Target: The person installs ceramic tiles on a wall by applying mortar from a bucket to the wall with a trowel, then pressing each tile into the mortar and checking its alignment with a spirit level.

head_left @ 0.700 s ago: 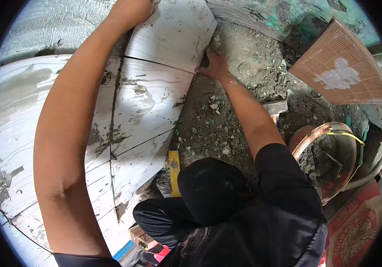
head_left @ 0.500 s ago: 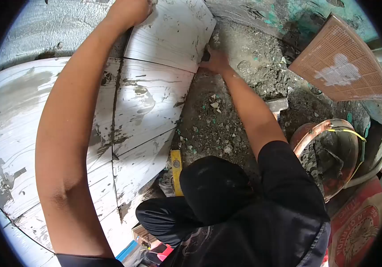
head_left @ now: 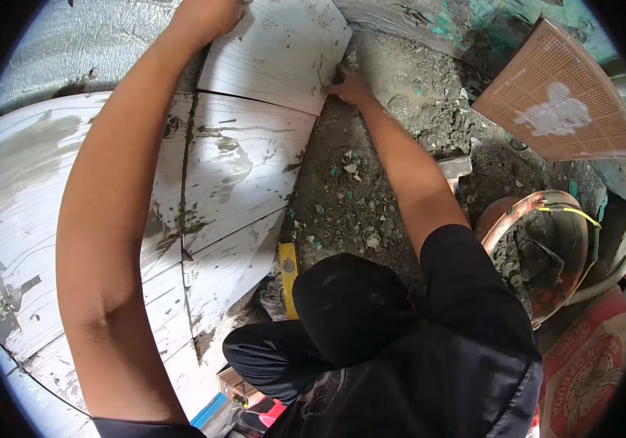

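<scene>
A white tile (head_left: 276, 55) with grey wood-grain streaks lies at the top of the row. At its right edge is my right hand (head_left: 352, 87), the thumb on the tile's face and the other fingers bent around the edge. My left hand (head_left: 211, 16) is closed like a fist over the tile's upper left side. The frame's top edge cuts it off, so what its fingers hold is hidden. Below, a similar mortar-smeared tile (head_left: 254, 164) sits against the first one, with a thin dark gap between them.
Rubble and wet mortar (head_left: 357, 197) cover the ground right of the tiles. A yellow spirit level (head_left: 288, 281) lies by my knee. At right are a mortar bucket (head_left: 539, 255), a brown mesh-patterned panel (head_left: 557, 106) and a printed sack (head_left: 586, 372). More laid tiles (head_left: 28, 219) extend left.
My right hand has slid a little up along the tile's edge. The dark gap under the top tile looks slightly wider. My left hand is almost unchanged.
</scene>
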{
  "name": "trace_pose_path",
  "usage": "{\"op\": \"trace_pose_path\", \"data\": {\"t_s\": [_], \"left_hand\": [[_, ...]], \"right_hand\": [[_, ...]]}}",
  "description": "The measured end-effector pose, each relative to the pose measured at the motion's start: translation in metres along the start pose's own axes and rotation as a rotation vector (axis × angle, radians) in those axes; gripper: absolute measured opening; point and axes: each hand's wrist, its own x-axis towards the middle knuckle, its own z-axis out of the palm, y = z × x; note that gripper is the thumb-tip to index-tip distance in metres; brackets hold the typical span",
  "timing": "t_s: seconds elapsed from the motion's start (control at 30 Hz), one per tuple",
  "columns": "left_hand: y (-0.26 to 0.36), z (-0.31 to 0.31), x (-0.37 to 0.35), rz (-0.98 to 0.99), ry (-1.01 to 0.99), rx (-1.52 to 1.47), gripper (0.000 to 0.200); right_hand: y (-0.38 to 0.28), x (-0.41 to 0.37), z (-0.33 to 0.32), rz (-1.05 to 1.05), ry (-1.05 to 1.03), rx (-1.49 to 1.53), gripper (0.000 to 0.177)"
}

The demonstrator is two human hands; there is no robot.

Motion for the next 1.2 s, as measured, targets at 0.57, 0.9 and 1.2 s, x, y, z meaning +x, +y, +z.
{"op": "trace_pose_path", "data": {"t_s": [0.57,0.9,1.2], "left_hand": [[0.007,-0.002,-0.008,-0.028,0.037,0.034,0.029],[0.013,-0.006,-0.006,-0.106,-0.007,-0.036,0.028],[0.015,-0.007,-0.009,-0.075,0.037,-0.049,0.028]], "right_hand": [[-0.033,-0.008,-0.019,0.236,-0.057,0.836,0.099],[-0.028,-0.001,-0.020,0.278,-0.074,0.836,0.106],[-0.029,-0.001,-0.017,0.274,-0.077,0.724,0.094]]}}
